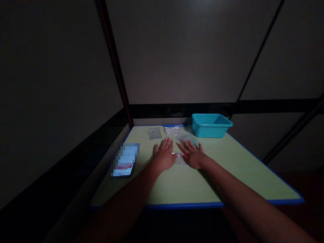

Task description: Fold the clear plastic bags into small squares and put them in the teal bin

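Note:
My left hand (164,156) lies palm down near the middle of the table, its fingers stretched out. Beside it my right hand (192,156) is also flat, fingers spread, and the two thumbs almost meet. A small clear plastic bag (181,159) lies under and between the hands, partly covered by them. Just beyond the right fingertips rests another clear plastic bag (187,136). Farther back is a crinkled clear plastic bag (173,130), and to its left a flat clear plastic bag (154,133).
The pale table (243,175) has a blue edge. A turquoise plastic basin (211,130) stands at the back right. At the left a phone (127,160) with a lit, partly blurred screen lies near the edge. Dark panelled walls (177,57) rise behind and to the left.

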### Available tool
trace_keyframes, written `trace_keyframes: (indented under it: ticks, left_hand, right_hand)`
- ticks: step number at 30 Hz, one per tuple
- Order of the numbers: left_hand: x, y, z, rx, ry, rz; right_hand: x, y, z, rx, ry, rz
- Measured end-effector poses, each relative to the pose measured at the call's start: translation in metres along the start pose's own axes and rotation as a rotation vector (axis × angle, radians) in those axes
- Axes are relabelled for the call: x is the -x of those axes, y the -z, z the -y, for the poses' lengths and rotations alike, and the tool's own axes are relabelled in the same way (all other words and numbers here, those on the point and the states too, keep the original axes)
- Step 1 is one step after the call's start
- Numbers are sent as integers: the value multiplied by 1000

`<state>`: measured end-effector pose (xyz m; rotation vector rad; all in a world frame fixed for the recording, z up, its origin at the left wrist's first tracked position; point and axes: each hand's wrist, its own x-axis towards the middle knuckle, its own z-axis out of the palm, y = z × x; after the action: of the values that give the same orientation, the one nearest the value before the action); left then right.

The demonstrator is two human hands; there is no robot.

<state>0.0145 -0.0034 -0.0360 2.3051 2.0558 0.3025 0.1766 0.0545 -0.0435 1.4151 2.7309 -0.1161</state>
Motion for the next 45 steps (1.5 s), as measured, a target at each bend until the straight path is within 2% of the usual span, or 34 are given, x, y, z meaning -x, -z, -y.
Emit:
trace_keyframes:
  ticks: [5, 12, 16, 18, 22, 30, 33, 38, 45]
  left_hand:
    - [3, 5, -4, 22, -228, 12]
    - [3, -4, -24, 73, -333, 131]
    - [3, -4, -37, 75, -337, 95]
    - [2, -5, -38, 89, -337, 121]
    - [-1, -10, -30, 127, -305, 193]
    - [-2, -16, -19, 41, -176, 193]
    - [-2, -15, -16, 24, -159, 204]
    - [-2, -17, -11, 4, -168, 222]
    - [-1, -18, -7, 5, -187, 252]
  right_hand:
    - [-2, 2, -4, -28, -73, 3]
    - [-8, -3, -8, 24, -71, -6]
    - [-16, -6, -9, 32, -90, 49]
    - [-18, -7, -9, 26, -98, 60]
    - [-13, -4, -8, 45, -65, 30]
    - [-5, 3, -3, -29, -102, 7]
    - [-7, 1, -7, -79, -98, -39]
    - [-11, -1, -14, -180, -175, -148]
    - [-9, 1, -10, -296, -14, -133]
